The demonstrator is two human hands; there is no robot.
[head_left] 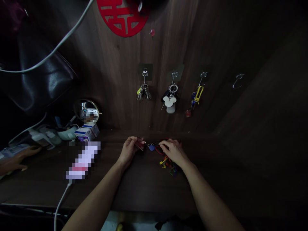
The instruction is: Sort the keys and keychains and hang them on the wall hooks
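My left hand [129, 149] pinches a small dark red, flat tag [140, 145] just above the shelf. Beside it, a round blue key fob [151, 147] lies between my two hands. My right hand [173, 150] has its fingers closed on a looped red cord [158, 149]. Below that hand, a bundle of yellow, red and green cords [166, 162] spreads over the dark wooden shelf [141, 189]. Part of the bundle is hidden under my right hand.
On wall hooks hang a key bunch [144, 92], keys with a white mouse-head charm [169, 101] and a yellow cord [199, 95]. One hook [238, 81] is bare. Leftward are boxes [86, 132], a round mirror [89, 110], a cabled blurred-out device [83, 162] and another hand [20, 158].
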